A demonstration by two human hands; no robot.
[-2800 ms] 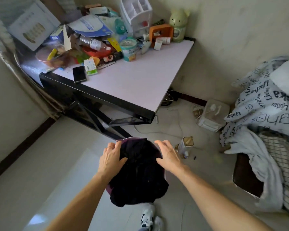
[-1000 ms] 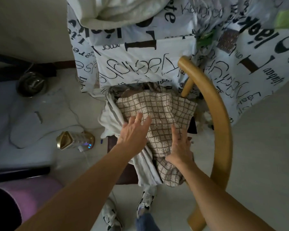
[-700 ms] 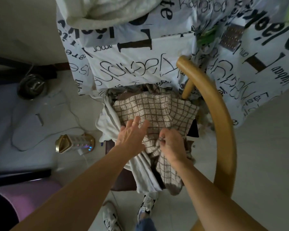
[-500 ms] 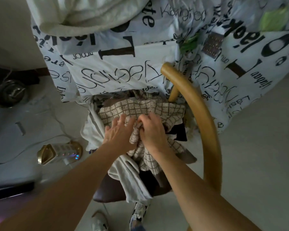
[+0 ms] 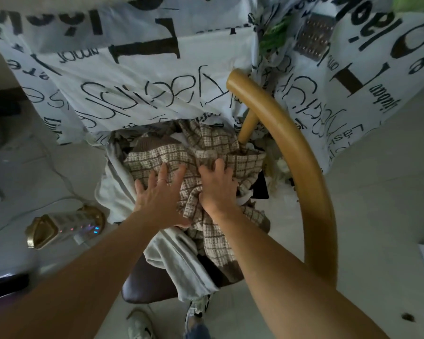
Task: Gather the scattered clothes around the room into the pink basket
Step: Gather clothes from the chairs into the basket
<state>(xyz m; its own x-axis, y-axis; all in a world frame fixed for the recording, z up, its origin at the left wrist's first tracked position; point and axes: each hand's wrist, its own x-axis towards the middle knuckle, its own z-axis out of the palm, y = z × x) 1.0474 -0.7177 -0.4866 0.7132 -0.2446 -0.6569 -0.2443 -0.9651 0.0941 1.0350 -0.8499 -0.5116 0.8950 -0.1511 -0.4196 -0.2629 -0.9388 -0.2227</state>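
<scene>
checked garment [image 5: 206, 155] mid-frame, heaped on chair seat [image 5: 147, 287] | left hand [image 5: 160, 194] grip spread flat on it | right hand [image 5: 217, 189] grip bunching its cloth | soft, light, floppy; gather bunched middle folds

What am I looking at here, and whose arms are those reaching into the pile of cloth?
There is no robot here. The picture comes from a camera worn on a person's head, looking down, so the arms are their own. The left hand lies flat and spread on a checked garment, while the right hand bunches its fabric. The garment sits with a pale grey garment on a chair with a curved wooden back. Behind hangs a white sheet printed with black lettering. A power strip lies on the floor at left. The pink basket is not clearly in view.
</scene>
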